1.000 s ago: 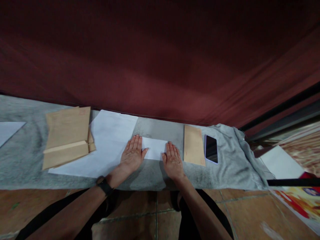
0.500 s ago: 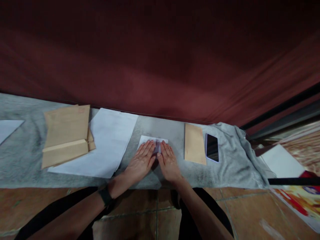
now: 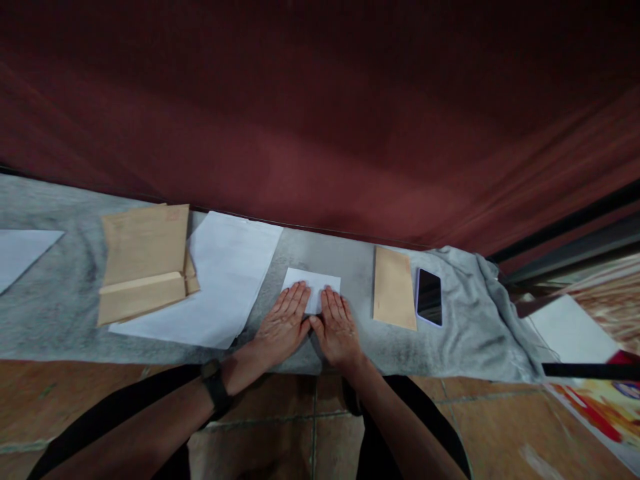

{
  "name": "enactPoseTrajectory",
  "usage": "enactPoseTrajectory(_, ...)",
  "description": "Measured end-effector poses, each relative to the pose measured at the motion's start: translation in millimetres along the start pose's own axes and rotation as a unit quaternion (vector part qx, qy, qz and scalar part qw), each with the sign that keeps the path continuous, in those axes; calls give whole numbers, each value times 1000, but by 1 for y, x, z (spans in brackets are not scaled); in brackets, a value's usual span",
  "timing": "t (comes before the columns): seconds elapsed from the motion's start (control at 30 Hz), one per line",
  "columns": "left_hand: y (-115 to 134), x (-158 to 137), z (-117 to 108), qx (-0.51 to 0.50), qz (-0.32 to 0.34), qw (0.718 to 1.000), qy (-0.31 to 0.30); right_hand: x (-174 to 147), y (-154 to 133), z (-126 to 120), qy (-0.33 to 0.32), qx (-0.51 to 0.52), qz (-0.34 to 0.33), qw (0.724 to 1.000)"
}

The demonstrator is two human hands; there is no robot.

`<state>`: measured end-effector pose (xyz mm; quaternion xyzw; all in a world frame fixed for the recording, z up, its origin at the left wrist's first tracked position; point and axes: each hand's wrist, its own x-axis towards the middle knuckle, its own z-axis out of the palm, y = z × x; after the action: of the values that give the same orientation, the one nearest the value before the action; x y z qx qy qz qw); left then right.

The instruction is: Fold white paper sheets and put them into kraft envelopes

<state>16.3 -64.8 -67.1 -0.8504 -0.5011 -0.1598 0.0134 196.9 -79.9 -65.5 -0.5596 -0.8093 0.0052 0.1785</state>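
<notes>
A small white piece of paper (image 3: 314, 277), apparently folded, lies on the grey cloth (image 3: 345, 263) in front of me. My left hand (image 3: 286, 321) rests flat on its left part, fingers stretched out. On the right part my right hand (image 3: 339, 328) lies flat too, fingers pointing away from me. The thumbs nearly meet at the paper's near edge. My palms and fingers hide the lower corners of the paper.
Left of my hands are large white sheets (image 3: 227, 280), with brown envelopes (image 3: 147, 247) overlapping them. Another white sheet (image 3: 25, 250) lies far left. To the right are a brown envelope (image 3: 395, 287) and a phone (image 3: 429, 297). A dark red fabric (image 3: 320, 160) rises behind.
Both hands have slid slightly toward me, thumbs closer together, so more of the white paper shows between and above the fingers. The view has shifted a little.
</notes>
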Motion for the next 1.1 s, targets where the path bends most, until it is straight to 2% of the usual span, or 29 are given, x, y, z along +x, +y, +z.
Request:
enactPoseTrajectory(0.13, -5, -3, -1, -1, -15, 1000, 16, -2, 4, 3, 26, -15, -4, 1000)
enactPoseTrajectory(0.57, -19, -11, 2, 6, -64, 997, 38, -8, 15, 2, 29, -22, 7, 999)
enactPoseTrajectory(0.97, -9, -8, -10, 28, -100, 994, -18, -13, 23, 3, 40, -14, 3, 999)
enactPoseTrajectory(1.1, -9, -7, -11, 35, -102, 994, -14, -13, 24, 3, 34, -18, 3, 999)
